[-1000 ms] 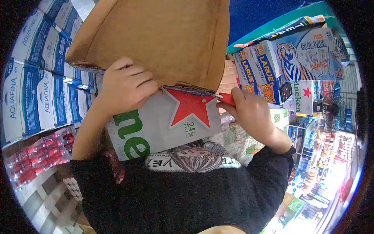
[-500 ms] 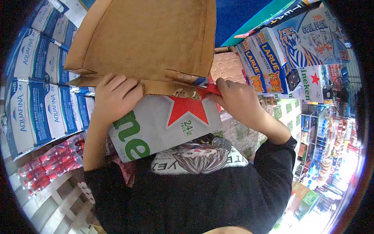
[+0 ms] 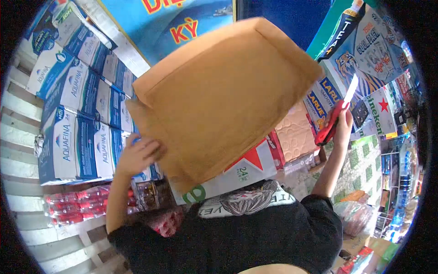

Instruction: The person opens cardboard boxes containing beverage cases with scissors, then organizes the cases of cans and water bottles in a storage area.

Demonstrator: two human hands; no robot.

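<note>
A large brown cardboard tray [image 3: 223, 100] with folded edges lies tilted over a white Heineken carton [image 3: 248, 176], whose red star and "24 pack" print show below it. My left hand [image 3: 142, 154] has its fingers curled at the tray's lower left edge, slightly blurred. Out to the right, my right hand [image 3: 346, 118] is closed round a red-handled utility knife [image 3: 335, 121], its bright blade pointing up, apart from the cardboard. Part of the carton is hidden under the tray.
Stacked Aquafina cartons [image 3: 75, 146] stand on the left, with packs of red bottles [image 3: 82, 203] below. A stack of pinkish egg-tray-like sheets [image 3: 294, 137] sits right of the carton. Larue cartons [image 3: 321, 102] and a tiger-print carton [image 3: 365, 64] are at the upper right.
My right hand has moved away from the cardboard to the right, bringing the knife into full view. The cardboard tray has turned and shifted right over the carton; my left hand is lower.
</note>
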